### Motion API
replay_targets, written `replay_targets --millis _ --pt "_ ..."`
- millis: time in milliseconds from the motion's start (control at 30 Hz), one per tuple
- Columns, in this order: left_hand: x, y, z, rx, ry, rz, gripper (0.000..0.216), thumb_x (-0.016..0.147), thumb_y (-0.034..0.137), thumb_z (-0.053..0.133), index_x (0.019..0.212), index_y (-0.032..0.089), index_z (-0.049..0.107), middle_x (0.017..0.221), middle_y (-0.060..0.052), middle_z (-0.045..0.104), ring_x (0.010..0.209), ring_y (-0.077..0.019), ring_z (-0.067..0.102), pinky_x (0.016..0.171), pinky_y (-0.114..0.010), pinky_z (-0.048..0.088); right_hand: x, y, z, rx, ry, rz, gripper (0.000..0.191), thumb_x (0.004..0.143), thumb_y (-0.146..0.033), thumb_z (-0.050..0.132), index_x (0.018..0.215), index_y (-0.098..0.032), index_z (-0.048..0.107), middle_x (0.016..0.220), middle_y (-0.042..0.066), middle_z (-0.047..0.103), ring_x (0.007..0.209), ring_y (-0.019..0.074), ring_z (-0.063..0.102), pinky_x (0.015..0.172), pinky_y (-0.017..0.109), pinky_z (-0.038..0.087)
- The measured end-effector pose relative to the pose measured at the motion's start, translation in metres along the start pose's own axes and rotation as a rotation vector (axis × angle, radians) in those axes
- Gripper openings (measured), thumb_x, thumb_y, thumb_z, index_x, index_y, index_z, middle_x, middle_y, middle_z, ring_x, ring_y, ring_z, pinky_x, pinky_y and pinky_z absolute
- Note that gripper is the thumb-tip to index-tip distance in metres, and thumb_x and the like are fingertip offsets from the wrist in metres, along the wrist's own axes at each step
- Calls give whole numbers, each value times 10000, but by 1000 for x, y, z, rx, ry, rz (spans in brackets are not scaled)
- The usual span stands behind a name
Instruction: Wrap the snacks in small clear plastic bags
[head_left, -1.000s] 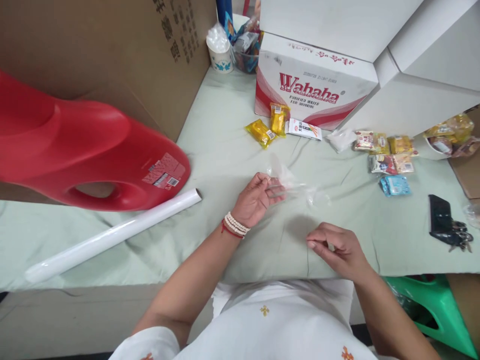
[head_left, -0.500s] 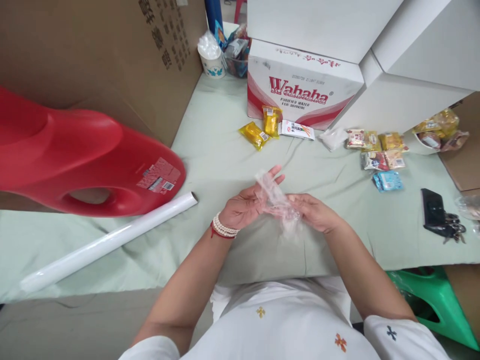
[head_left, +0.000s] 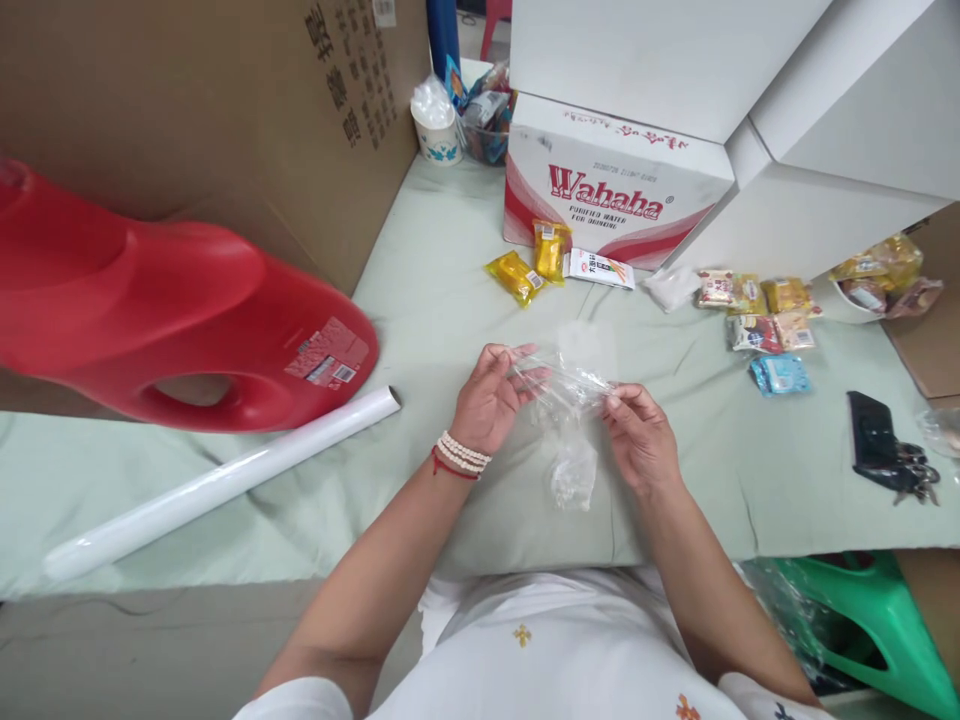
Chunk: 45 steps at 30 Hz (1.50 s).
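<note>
A crumpled clear plastic bag is stretched between my two hands above the green cloth. My left hand, with a beaded bracelet on its wrist, pinches the bag's left side between thumb and fingers. My right hand pinches its right side, the thumb on top. Below the stretched part hangs a bunched piece of clear plastic; whether it is part of the same bag I cannot tell. Beyond my hands lie two yellow snack packets and a white packet.
A Wahaha carton stands at the back. On the left are a red jug and a white roll. Several small snack packets, a black case with keys and a green stool are on the right.
My hands have moved apart, pulling the folded bag wider, and a bunched part now hangs below it. The camera view has shifted slightly.
</note>
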<state>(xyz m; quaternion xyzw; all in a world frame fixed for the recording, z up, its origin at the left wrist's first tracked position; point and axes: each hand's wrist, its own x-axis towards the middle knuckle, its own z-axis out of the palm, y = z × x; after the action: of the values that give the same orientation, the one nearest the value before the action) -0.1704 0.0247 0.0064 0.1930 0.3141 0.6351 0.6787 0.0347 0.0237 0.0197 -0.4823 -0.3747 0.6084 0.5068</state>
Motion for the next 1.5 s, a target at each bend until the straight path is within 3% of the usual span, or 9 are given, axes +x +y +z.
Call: replay_targets --millis 133,267,467,767,867,1000,1133,1400,1500 --pt "-3 -14 3 58 33 -89 589 707 575 870 1100 256 570 1224 -59 682 1034 -238 718 861 -411 597 -1 1 4 84 16 36 261 764 -380 880 841 -264 659 882 -11 634 839 154 585 837 322 514" --pt "-5 -32 4 267 52 -201 536 618 503 937 890 166 621 922 -39 705 841 -157 697 768 -300 586 2 -1 2 104 63 8 312 779 -408 864 859 -268 597 910 -17 642 876 159 624 817 322 542" --pt "-3 -29 3 277 81 -139 509 754 642 788 809 209 525 613 77 546 405 -52 461 361 -169 327 9 -3 -17 -105 157 37 309 790 -463 846 864 -240 646 699 -38 573 578 119 495 482 242 402" --pt "-12 -13 12 191 -124 -220 514 804 650 748 1075 228 636 481 125 393 330 -40 208 304 -164 193 -2 -8 -6 317 -175 220 468 861 -710 630 1101 -315 703 1268 64 703 1166 316 652 905 510 553" --pt "-12 -11 12 260 -123 -202 590 842 655 706 1244 231 629 483 120 416 322 -46 227 309 -179 206 -5 0 2 347 -295 370 749 772 -855 613 1262 -292 666 1238 118 721 1110 338 679 891 534 554" --pt "-6 -9 7 314 5 -98 616 843 628 714 1277 200 628 511 109 425 356 -53 241 313 -192 176 2 0 -12 262 -355 405 703 621 -490 943 1241 -253 710 920 50 755 733 182 663 618 282 528" --pt "0 -5 1 357 55 -88 566 856 623 691 1208 183 640 512 107 416 358 -59 232 314 -199 170 13 -15 -44 118 -278 414 477 617 -326 966 1040 -218 773 701 -37 626 467 44 353 394 169 277" --pt "8 -10 -14 676 257 9 485 958 618 504 1152 192 629 531 84 403 397 -96 323 381 -209 277 44 -41 -93 -201 78 153 380 576 -358 980 817 -204 730 679 -43 591 499 44 359 404 159 271" --pt "9 -13 -18 968 490 274 535 944 599 532 1258 168 576 759 -4 566 596 -147 532 573 -279 486 56 -37 -96 -234 144 94 389 575 -390 959 805 -200 710 689 -38 597 490 44 341 396 163 261"
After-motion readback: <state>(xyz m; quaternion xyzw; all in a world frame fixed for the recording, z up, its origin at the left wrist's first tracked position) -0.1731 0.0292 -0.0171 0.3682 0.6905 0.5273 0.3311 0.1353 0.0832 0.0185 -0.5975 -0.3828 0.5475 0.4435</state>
